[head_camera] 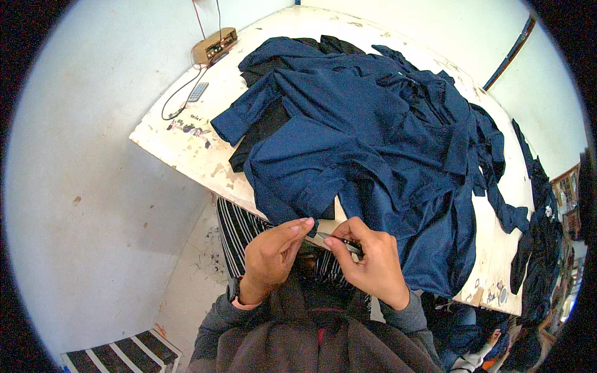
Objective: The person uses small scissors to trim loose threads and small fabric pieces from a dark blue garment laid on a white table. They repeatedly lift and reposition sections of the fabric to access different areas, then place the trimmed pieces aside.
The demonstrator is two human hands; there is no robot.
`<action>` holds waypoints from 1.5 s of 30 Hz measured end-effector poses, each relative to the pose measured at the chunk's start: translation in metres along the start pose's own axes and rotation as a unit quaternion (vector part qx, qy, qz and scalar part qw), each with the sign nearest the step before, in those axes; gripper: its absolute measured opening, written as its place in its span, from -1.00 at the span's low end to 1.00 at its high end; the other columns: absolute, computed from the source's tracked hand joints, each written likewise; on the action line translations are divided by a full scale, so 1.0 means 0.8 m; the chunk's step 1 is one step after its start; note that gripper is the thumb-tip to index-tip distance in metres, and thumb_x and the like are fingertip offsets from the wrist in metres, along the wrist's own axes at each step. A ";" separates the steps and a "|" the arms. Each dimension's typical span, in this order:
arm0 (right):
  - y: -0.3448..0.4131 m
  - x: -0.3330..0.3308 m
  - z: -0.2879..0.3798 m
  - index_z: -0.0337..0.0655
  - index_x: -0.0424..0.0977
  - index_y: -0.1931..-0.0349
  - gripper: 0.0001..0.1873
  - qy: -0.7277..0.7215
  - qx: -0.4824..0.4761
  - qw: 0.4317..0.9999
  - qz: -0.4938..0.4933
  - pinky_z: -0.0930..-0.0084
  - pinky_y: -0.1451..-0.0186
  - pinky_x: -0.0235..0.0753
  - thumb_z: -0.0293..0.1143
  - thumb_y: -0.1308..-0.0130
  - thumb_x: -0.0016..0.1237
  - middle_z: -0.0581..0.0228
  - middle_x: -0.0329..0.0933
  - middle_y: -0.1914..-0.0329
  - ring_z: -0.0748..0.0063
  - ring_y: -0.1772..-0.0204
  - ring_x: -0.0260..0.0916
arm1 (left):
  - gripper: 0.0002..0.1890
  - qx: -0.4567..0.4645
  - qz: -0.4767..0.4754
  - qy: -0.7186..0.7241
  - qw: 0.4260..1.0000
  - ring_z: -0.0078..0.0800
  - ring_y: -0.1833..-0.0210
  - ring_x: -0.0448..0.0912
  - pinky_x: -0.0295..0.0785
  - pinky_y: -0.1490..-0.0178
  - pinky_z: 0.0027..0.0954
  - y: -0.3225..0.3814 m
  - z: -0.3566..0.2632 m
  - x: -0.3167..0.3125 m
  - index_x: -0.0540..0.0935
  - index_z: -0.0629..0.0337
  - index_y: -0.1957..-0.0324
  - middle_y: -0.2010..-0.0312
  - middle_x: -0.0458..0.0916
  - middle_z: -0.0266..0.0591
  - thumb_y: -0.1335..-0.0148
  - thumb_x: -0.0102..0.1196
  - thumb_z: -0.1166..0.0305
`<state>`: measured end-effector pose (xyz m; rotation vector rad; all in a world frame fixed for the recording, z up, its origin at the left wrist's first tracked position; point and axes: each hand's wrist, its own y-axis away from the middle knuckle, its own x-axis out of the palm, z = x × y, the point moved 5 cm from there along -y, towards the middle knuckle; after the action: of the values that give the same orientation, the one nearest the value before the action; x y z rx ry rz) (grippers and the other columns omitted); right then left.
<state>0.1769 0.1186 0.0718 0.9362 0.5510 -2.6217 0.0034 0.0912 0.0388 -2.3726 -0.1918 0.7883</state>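
Dark blue garments [326, 107] lie heaped across the white table, with a long sleeve and its cuff [228, 123] stretched towards the left. My left hand [275, 252] pinches a small dark blue edge of the nearest garment at the table's front edge. Just right of it, my right hand [371, 261] holds a small pair of thread snips [347, 243], black with metal blades, between thumb and fingers. Its tip points left at the pinched cloth. Whether the blades touch the cloth cannot be made out.
The worn white table [224, 179] carries a small remote control [198, 92] and a brown box with wires [214, 45] at the back left. Black garments [541, 261] hang or lie at the far right. Another person's hand [494, 338] shows at the lower right.
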 end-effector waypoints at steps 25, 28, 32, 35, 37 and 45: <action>0.001 0.005 0.006 -0.18 0.50 0.26 -0.81 0.023 -0.020 0.999 -0.026 0.27 0.47 0.54 -0.32 -0.28 0.21 0.16 0.64 0.48 0.10 0.50 0.62 | -0.78 0.055 -0.026 -0.034 0.998 -0.20 0.09 0.76 0.66 0.07 -0.34 0.005 0.008 0.004 0.67 0.25 0.09 0.13 0.77 -0.07 -0.20 0.30 0.56; 0.002 0.006 0.005 -0.18 0.51 0.25 -0.82 0.042 -0.015 0.999 -0.016 0.29 0.45 0.56 -0.32 -0.29 0.20 0.17 0.65 0.45 0.11 0.47 0.64 | -0.72 0.053 -0.022 -0.040 0.998 -0.16 0.13 0.76 0.66 0.08 -0.34 0.006 0.008 0.004 0.61 0.25 0.06 0.14 0.77 -0.04 -0.18 0.33 0.56; -0.003 0.004 0.007 -0.18 0.51 0.23 -0.82 0.032 -0.036 0.998 -0.040 0.30 0.45 0.55 -0.33 -0.29 0.19 0.18 0.66 0.43 0.13 0.49 0.63 | -0.50 0.098 0.008 -0.117 0.988 -0.24 0.22 0.77 0.66 0.11 -0.38 -0.005 -0.006 -0.003 0.42 0.24 -0.08 0.18 0.76 0.00 -0.14 0.37 0.60; -0.002 0.006 -0.003 -0.17 0.51 0.17 -0.78 0.007 -0.035 0.997 -0.070 0.28 0.45 0.53 -0.31 -0.28 0.21 0.19 0.64 0.44 0.13 0.49 0.62 | -0.28 -0.248 -0.070 0.357 0.898 -0.42 0.26 0.74 0.65 0.14 -0.46 0.010 0.028 0.015 0.26 0.21 -0.24 0.24 0.74 -0.04 -0.10 0.39 0.66; -0.002 -0.001 -0.007 -0.18 0.52 0.15 -0.76 0.018 -0.013 0.995 -0.096 0.27 0.42 0.53 -0.31 -0.26 0.22 0.20 0.64 0.41 0.13 0.46 0.61 | -0.11 -0.326 -0.009 0.395 0.859 -0.52 0.27 0.70 0.62 0.21 -0.54 0.006 0.038 0.012 0.11 0.17 -0.34 0.26 0.69 -0.10 -0.07 0.40 0.71; -0.005 -0.005 0.016 -0.20 0.56 0.15 -0.71 0.087 -0.133 0.985 -0.074 0.44 0.42 0.32 -0.39 -0.14 0.30 0.30 0.64 0.38 0.32 0.46 0.55 | -0.08 -0.377 -0.007 0.494 0.783 -0.44 0.27 0.73 0.62 0.23 -0.53 0.008 0.050 0.011 0.10 0.14 -0.37 0.20 0.67 -0.11 -0.06 0.40 0.72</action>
<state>0.1713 0.1168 0.0844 1.0773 1.0219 -2.5204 -0.0128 0.1094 0.0056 -3.1589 -0.0726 -0.7818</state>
